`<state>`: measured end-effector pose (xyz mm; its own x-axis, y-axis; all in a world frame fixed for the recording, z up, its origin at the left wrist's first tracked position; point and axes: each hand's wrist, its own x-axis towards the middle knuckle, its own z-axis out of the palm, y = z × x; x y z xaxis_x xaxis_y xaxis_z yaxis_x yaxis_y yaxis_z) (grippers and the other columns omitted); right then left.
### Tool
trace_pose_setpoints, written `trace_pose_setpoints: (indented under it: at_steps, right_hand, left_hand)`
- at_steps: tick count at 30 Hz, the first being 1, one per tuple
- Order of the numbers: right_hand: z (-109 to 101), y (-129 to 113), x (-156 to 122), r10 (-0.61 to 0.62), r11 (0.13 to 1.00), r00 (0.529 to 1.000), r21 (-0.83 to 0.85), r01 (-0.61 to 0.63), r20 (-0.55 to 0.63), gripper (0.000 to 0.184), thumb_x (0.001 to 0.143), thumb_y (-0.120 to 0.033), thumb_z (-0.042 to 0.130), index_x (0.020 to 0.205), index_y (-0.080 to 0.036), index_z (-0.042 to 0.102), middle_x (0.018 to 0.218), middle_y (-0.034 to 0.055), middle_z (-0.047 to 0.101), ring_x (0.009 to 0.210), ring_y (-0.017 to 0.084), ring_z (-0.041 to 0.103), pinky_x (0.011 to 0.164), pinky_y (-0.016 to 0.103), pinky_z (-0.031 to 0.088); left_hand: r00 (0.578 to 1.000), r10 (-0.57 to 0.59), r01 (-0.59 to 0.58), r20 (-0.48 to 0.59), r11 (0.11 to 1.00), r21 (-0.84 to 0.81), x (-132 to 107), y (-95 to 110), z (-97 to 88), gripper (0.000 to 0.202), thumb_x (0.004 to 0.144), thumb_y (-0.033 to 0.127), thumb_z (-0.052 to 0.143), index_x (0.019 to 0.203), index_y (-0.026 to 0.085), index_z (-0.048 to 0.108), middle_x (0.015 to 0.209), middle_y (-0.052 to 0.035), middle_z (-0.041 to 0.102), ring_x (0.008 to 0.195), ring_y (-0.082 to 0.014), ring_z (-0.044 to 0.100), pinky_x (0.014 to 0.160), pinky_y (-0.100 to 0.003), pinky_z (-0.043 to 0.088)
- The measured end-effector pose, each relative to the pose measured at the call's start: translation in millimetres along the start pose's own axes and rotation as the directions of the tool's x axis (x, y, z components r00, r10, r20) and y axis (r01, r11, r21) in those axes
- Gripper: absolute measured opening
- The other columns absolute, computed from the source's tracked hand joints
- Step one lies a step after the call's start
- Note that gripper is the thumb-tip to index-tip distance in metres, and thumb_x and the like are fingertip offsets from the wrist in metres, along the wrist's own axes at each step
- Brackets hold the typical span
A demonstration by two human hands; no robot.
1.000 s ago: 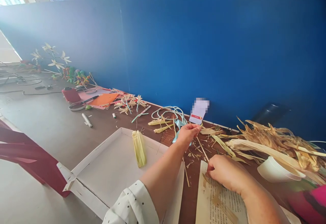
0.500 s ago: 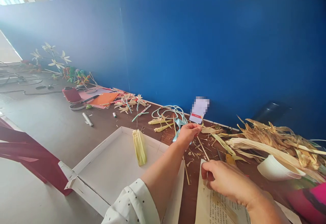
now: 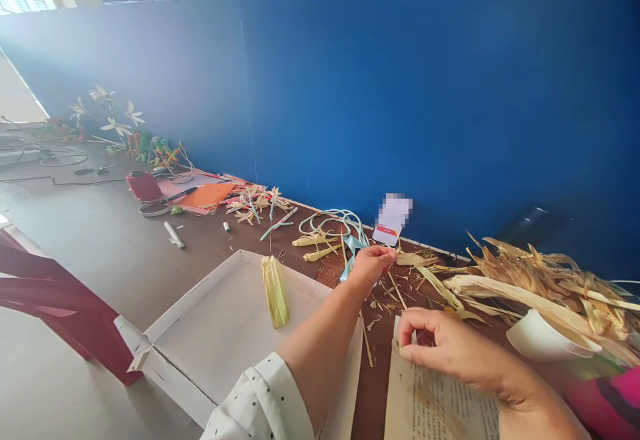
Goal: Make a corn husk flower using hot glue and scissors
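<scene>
My left hand is stretched out over the brown table, its fingers pinched shut on the top of a thin dry straw strip that runs down toward my right hand. My right hand rests on a printed page, thumb and forefinger pinched together at the strip's lower end. A folded pale yellow husk bundle lies in the white cardboard tray left of my forearm. Husk scraps litter the table between my hands.
A heap of dried corn husks and a white bowl sit at the right. Pale blue cord, a small card, straw flowers, orange paper and a red chair lie leftward. A blue partition backs the table.
My right hand has drawn back toward me along the strip and its fingers now form a clear pinch. My left hand has stayed almost still.
</scene>
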<state>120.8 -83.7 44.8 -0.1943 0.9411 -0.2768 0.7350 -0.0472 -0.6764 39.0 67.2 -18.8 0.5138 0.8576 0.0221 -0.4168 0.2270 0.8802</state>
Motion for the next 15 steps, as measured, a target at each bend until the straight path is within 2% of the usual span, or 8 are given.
trace_pose_setpoints:
  at_steps: [2, 4, 6, 9, 13, 15]
  right_hand:
    - [-6, -1, -2, -0.002, 0.989, 0.999, 0.150, 0.008, -0.035, 0.014, 0.078, -0.034, 0.056, 0.076, -0.020, 0.057, 0.070, -0.0022, 0.056, 0.060, 0.010, 0.046, 0.056, 0.022, 0.036]
    - [-9, 2, 1, 0.023, 0.964, 0.990, 0.267, 0.015, -0.138, 0.022, 0.079, -0.042, 0.056, 0.077, -0.020, 0.055, 0.067, -0.0027, 0.053, 0.057, 0.010, 0.046, 0.054, 0.022, 0.036]
    - [-10, 8, 6, 0.088, 0.927, 0.963, 0.376, 0.014, -0.254, 0.026, 0.079, -0.046, 0.057, 0.078, -0.020, 0.055, 0.060, -0.0039, 0.050, 0.053, 0.008, 0.043, 0.050, 0.021, 0.034]
    - [-10, 20, 17, 0.210, 0.838, 0.910, 0.546, 0.022, -0.358, 0.030, 0.076, -0.048, 0.061, 0.082, -0.019, 0.057, 0.055, -0.0042, 0.050, 0.047, 0.007, 0.036, 0.041, 0.018, 0.024]
    - [-14, 27, 29, 0.312, 0.716, 0.828, 0.688, 0.118, -0.466, 0.033, 0.066, -0.043, 0.073, 0.081, -0.017, 0.059, 0.078, 0.0030, 0.064, 0.052, 0.006, 0.043, 0.038, 0.016, 0.023]
    - [-16, 26, 33, 0.348, 0.662, 0.804, 0.734, 0.153, -0.482, 0.033, 0.064, -0.039, 0.075, 0.080, -0.016, 0.059, 0.085, 0.0052, 0.066, 0.052, 0.006, 0.044, 0.036, 0.015, 0.023]
  left_hand:
    - [1.000, -0.011, 0.011, 0.001, 1.000, -0.001, 0, 1, 0.3, 0.035, 0.055, 0.042, 0.075, 0.070, 0.013, 0.062, 0.058, 0.0026, 0.050, 0.053, -0.0056, 0.038, 0.055, -0.022, 0.029]
    - [1.000, -0.012, 0.012, 0.006, 1.000, -0.006, -1, 2, 0.8, 0.035, 0.055, 0.041, 0.075, 0.070, 0.012, 0.061, 0.058, 0.0026, 0.050, 0.052, -0.0055, 0.038, 0.055, -0.023, 0.029]
    - [1.000, -0.013, 0.013, 0.010, 1.000, -0.008, -3, 3, 1.5, 0.035, 0.055, 0.041, 0.075, 0.069, 0.012, 0.061, 0.057, 0.0027, 0.049, 0.051, -0.0052, 0.038, 0.055, -0.023, 0.028]
    - [1.000, -0.015, 0.015, 0.023, 1.000, -0.001, -6, 5, 2.1, 0.034, 0.057, 0.042, 0.074, 0.068, 0.012, 0.060, 0.056, 0.0029, 0.048, 0.050, -0.0050, 0.037, 0.053, -0.023, 0.025]
    - [0.999, -0.028, 0.028, 0.039, 1.000, -0.012, -6, 6, 1.5, 0.036, 0.058, 0.043, 0.074, 0.068, 0.012, 0.059, 0.056, 0.0028, 0.048, 0.049, -0.0048, 0.036, 0.052, -0.023, 0.024]
    - [0.998, -0.042, 0.044, 0.038, 0.998, -0.037, -6, 6, 0.8, 0.037, 0.057, 0.043, 0.075, 0.068, 0.011, 0.060, 0.058, 0.0023, 0.049, 0.050, -0.0048, 0.037, 0.052, -0.022, 0.026]
